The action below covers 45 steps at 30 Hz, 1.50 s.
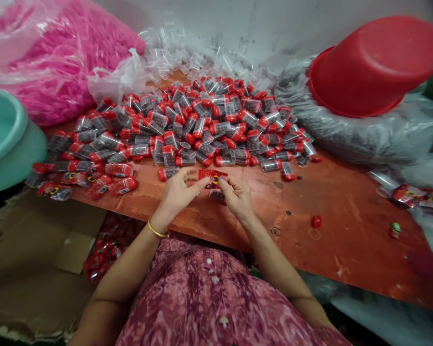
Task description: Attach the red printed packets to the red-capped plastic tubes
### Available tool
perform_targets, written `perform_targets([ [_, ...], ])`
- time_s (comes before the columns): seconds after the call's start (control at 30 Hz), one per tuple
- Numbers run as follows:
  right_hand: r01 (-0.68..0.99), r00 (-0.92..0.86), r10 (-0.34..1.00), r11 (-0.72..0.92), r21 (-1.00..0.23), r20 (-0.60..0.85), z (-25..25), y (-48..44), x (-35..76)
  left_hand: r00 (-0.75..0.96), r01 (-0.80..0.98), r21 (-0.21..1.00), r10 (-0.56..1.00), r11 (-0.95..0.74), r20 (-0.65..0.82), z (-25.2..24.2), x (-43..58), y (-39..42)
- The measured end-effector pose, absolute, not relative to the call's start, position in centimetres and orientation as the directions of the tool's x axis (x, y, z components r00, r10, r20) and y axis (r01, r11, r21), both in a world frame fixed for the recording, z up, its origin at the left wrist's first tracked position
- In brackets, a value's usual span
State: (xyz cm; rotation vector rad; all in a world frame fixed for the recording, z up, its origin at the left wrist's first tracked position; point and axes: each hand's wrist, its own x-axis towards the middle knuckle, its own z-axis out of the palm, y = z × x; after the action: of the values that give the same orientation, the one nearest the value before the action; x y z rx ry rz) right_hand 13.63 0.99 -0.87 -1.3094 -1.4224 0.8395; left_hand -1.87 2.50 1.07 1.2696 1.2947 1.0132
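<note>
Both hands meet near the front edge of a reddish wooden board [346,230]. My left hand [180,190] and my right hand [235,193] pinch the two ends of a small red printed label [211,177] between them. Under my right hand lies a small clear tube [216,195], partly hidden. Just beyond the hands spreads a large pile of clear tubes with red caps [202,125]. A gold bangle sits on my left wrist.
A pink-filled plastic bag [57,62] and a teal basin [7,139] stand at left. An overturned red basin [375,62] rests on a grey plastic sack at right. Labelled tubes [104,185] lie at front left. A cardboard box [39,269] sits below. A loose red cap [316,221] lies right.
</note>
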Motion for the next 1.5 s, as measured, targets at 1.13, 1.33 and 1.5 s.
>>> perform_targets([
  [1.13, 0.866, -0.172, 0.964, 0.246, -0.435, 0.203, -3.4, -3.3, 21.1, -0.175, -0.380, 0.854, 0.879, 0.356, -0.444, 0.5, -1.1, -0.3],
  [1.33, 0.937, 0.154, 0.966, -0.077, -0.341, 0.205, -3.8, -5.1, 18.7, -0.149, -0.383, 0.842, 0.874, 0.380, -0.462, 0.3, -0.5, -0.6],
  [1.5, 0.972, 0.141, 0.967, -0.095, -0.215, 0.210, -3.7, -5.3, 16.7, -0.139, -0.387, 0.834, 0.869, 0.393, -0.475, 0.4, -0.4, -0.6],
])
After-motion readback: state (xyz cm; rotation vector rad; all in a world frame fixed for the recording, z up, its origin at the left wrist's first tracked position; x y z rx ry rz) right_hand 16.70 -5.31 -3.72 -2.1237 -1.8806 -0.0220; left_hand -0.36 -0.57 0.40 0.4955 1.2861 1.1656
